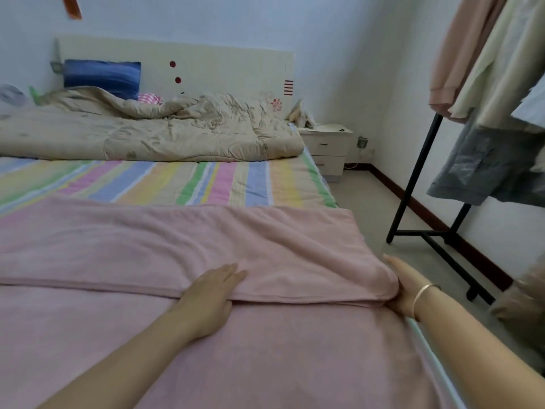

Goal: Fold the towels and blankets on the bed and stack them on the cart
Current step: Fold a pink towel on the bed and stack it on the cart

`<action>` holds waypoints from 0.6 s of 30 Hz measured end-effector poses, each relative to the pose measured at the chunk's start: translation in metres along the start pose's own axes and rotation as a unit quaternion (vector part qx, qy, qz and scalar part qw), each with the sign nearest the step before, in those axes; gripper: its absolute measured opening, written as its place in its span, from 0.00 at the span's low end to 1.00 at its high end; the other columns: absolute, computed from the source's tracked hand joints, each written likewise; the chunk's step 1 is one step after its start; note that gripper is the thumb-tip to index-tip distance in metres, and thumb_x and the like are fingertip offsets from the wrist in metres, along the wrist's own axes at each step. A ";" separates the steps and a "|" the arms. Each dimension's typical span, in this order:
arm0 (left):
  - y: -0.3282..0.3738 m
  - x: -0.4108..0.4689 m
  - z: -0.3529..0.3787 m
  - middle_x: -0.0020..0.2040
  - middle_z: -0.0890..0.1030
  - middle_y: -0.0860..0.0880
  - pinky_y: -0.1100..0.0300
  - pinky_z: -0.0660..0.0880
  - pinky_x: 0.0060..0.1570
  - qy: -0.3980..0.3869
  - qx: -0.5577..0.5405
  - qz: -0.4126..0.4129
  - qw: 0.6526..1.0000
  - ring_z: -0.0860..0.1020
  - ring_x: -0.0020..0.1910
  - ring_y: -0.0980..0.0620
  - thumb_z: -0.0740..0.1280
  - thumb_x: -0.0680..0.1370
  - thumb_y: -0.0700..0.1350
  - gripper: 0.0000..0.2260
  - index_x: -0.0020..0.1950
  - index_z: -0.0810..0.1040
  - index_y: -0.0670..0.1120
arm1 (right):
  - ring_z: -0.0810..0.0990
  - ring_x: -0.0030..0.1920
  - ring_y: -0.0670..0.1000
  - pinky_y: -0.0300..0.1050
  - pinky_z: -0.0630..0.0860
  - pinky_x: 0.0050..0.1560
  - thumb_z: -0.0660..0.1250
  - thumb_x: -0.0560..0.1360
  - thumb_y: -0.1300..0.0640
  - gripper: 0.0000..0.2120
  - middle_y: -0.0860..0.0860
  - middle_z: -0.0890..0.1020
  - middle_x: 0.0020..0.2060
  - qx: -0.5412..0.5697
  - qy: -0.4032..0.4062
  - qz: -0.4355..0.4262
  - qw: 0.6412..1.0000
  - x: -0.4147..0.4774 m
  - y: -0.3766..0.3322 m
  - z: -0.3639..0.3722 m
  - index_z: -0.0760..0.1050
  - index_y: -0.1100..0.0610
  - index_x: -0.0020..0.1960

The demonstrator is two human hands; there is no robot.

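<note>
Two hands: both flat with fingers straight — neither grips anything.
Left hand (pixel 209 299): pressed on the pink blanket (pixel 265 246) at its folded edge.
Right hand (pixel 402 286): against the fold's end, gold bangle (pixel 424 293) on the wrist.
Blanket: spread over the striped bed (pixel 206 181), apart from a beige quilt (pixel 177 134).

Fleecy matt pink blanket (pixel 206 240); quilted cloth comforter (pixel 165 131); black metal rack (pixel 413 184).
</note>
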State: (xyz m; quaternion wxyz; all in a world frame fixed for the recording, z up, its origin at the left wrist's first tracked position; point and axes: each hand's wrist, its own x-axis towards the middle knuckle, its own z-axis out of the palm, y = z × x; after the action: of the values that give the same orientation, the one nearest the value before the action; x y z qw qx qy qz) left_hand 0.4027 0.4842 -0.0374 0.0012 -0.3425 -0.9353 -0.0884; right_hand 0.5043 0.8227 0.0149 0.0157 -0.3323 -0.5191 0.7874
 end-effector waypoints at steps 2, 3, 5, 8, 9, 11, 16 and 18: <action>0.000 0.003 0.001 0.80 0.50 0.51 0.61 0.46 0.75 -0.001 0.012 0.005 1.000 0.52 0.78 0.53 0.55 0.77 0.45 0.31 0.79 0.50 0.55 | 0.78 0.46 0.54 0.47 0.73 0.50 0.57 0.80 0.50 0.15 0.55 0.84 0.41 -0.001 -0.009 0.010 1.000 0.009 -0.009 -0.003 0.78 0.60 0.52; 0.000 0.005 0.000 0.80 0.48 0.51 0.62 0.45 0.75 -0.016 0.020 0.008 1.000 0.50 0.78 0.54 0.56 0.76 0.45 0.32 0.79 0.49 0.55 | 0.78 0.47 0.55 0.48 0.74 0.48 0.60 0.79 0.50 0.15 0.56 0.84 0.44 -0.017 -0.001 0.018 1.000 0.017 -0.011 -0.006 0.78 0.60 0.54; 0.005 0.013 -0.004 0.80 0.46 0.52 0.63 0.43 0.74 -0.055 -0.004 0.021 0.998 0.48 0.78 0.55 0.58 0.73 0.50 0.35 0.79 0.49 0.56 | 0.79 0.49 0.57 0.49 0.76 0.49 0.65 0.76 0.50 0.19 0.57 0.83 0.53 -0.053 0.019 0.030 0.998 0.033 -0.015 -0.012 0.78 0.61 0.61; 0.015 0.037 -0.011 0.79 0.53 0.52 0.64 0.46 0.74 -0.100 -0.192 -0.006 0.976 0.52 0.77 0.56 0.55 0.61 0.63 0.43 0.77 0.60 0.56 | 0.79 0.46 0.57 0.50 0.75 0.52 0.67 0.75 0.50 0.18 0.57 0.81 0.46 -0.081 0.034 0.020 0.996 0.062 -0.024 -0.018 0.78 0.61 0.58; 0.018 0.047 -0.013 0.79 0.57 0.52 0.63 0.50 0.75 -0.085 -0.270 -0.020 0.959 0.56 0.76 0.57 0.58 0.61 0.63 0.40 0.74 0.66 0.56 | 0.79 0.43 0.57 0.50 0.75 0.50 0.68 0.75 0.50 0.15 0.56 0.80 0.41 -0.088 0.027 0.009 0.996 0.068 -0.028 -0.016 0.79 0.61 0.55; 0.022 0.071 -0.011 0.76 0.64 0.51 0.66 0.56 0.72 -0.017 -0.341 -0.034 0.939 0.64 0.73 0.58 0.67 0.70 0.58 0.27 0.69 0.73 0.54 | 0.79 0.37 0.54 0.48 0.76 0.44 0.66 0.77 0.51 0.11 0.53 0.79 0.33 -0.096 0.011 0.000 0.995 0.083 -0.038 -0.011 0.78 0.60 0.46; 0.017 0.124 0.011 0.77 0.63 0.50 0.58 0.54 0.75 0.093 -0.141 -0.077 0.983 0.60 0.76 0.53 0.50 0.74 0.61 0.31 0.75 0.66 0.51 | 0.82 0.40 0.53 0.48 0.78 0.44 0.65 0.78 0.51 0.11 0.54 0.83 0.37 -0.145 -0.020 -0.009 0.989 0.129 -0.066 0.010 0.78 0.59 0.51; 0.018 0.136 0.020 0.78 0.62 0.50 0.56 0.52 0.76 0.103 -0.088 -0.098 0.986 0.58 0.77 0.53 0.43 0.72 0.63 0.35 0.76 0.63 0.50 | 0.82 0.35 0.52 0.42 0.79 0.37 0.65 0.78 0.50 0.12 0.53 0.83 0.35 -0.174 -0.019 -0.014 0.985 0.146 -0.076 0.018 0.79 0.58 0.46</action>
State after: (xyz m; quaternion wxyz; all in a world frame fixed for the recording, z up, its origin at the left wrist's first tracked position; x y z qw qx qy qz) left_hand 0.3116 0.5882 -0.0458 0.0590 -0.2369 -0.9477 -0.2054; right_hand 0.3560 0.8970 0.0082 -0.0411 -0.3074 -0.6527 0.6912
